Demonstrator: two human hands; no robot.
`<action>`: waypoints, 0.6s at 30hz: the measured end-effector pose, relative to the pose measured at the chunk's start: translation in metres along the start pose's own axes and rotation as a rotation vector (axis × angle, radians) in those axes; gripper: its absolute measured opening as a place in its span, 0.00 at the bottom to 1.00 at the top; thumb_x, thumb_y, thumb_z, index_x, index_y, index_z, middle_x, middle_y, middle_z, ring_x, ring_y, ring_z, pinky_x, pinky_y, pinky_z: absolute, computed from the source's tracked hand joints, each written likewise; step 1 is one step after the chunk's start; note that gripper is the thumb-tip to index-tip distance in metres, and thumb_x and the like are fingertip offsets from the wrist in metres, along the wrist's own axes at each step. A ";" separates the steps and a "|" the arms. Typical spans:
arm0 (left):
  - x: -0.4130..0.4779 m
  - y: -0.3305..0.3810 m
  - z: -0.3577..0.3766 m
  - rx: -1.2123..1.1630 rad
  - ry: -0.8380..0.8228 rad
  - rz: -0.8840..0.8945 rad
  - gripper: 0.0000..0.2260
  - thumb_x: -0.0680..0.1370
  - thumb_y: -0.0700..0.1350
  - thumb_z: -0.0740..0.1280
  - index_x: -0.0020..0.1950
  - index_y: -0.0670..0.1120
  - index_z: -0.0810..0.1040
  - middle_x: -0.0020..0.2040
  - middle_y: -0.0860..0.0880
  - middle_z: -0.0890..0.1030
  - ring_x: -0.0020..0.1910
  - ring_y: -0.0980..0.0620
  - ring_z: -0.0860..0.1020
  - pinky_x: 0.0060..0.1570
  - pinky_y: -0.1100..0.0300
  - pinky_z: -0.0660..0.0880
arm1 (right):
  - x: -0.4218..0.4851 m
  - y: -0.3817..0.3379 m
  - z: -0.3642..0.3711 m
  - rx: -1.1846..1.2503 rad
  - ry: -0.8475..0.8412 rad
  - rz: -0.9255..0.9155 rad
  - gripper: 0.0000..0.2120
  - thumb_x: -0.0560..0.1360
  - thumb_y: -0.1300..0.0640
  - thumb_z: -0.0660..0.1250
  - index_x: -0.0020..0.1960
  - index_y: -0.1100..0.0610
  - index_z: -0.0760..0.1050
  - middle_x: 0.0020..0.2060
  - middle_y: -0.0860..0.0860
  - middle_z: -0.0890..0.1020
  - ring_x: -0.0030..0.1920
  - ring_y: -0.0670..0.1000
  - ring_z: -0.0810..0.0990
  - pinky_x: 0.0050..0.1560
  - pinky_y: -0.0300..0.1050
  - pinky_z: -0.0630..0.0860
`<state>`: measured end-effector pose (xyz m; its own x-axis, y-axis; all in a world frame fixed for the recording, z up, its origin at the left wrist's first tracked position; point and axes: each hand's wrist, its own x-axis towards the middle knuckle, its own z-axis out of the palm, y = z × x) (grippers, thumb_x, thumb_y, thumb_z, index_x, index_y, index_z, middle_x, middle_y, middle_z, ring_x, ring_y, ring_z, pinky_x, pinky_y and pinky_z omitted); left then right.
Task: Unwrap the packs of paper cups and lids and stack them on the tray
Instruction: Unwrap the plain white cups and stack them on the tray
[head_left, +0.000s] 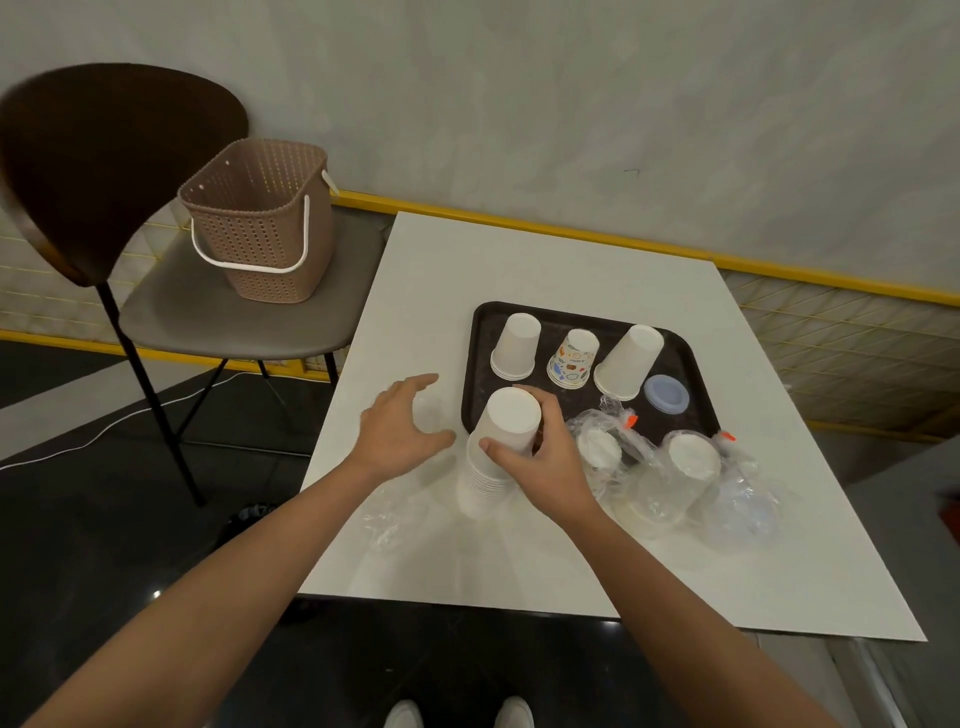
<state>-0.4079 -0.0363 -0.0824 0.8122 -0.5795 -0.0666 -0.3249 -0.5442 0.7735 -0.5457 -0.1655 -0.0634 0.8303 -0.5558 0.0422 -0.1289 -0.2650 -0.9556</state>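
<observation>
Head view: your right hand (545, 457) grips tall white paper-cup stack (498, 447) at black rectangular plastic tray (480, 332) near edge; left hand (400, 431) spread wide beside it.

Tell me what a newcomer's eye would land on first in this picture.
First comes the tall stack of white cups in the middle, gripped near its top by the right hand, with the left hand spread open beside it. Just behind, the black tray carries three upturned cup stacks, the patterned cups in their middle being the one splash of colour. To the left, a brown basket stands on a chair.
</observation>
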 end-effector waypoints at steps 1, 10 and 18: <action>-0.002 0.003 0.001 -0.038 -0.080 0.035 0.36 0.67 0.49 0.74 0.72 0.54 0.64 0.70 0.51 0.69 0.69 0.48 0.67 0.69 0.45 0.64 | 0.000 -0.001 -0.001 -0.003 -0.001 -0.006 0.28 0.67 0.62 0.76 0.60 0.46 0.67 0.55 0.38 0.75 0.55 0.33 0.73 0.55 0.29 0.71; -0.018 0.025 0.020 -0.196 -0.359 0.159 0.33 0.65 0.49 0.79 0.66 0.57 0.68 0.58 0.61 0.75 0.57 0.59 0.73 0.54 0.64 0.71 | -0.001 -0.001 0.000 -0.001 0.012 -0.018 0.28 0.67 0.63 0.76 0.61 0.52 0.68 0.54 0.40 0.76 0.53 0.33 0.74 0.51 0.26 0.70; -0.014 0.031 0.021 -0.172 -0.255 0.186 0.28 0.63 0.49 0.79 0.61 0.52 0.74 0.53 0.57 0.80 0.53 0.56 0.78 0.49 0.66 0.74 | -0.002 -0.002 0.000 0.006 0.027 -0.008 0.28 0.66 0.62 0.76 0.62 0.51 0.69 0.54 0.41 0.77 0.55 0.38 0.75 0.56 0.33 0.72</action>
<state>-0.4390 -0.0577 -0.0708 0.5929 -0.8035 -0.0533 -0.3515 -0.3178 0.8806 -0.5474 -0.1637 -0.0614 0.8163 -0.5748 0.0576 -0.1192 -0.2651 -0.9568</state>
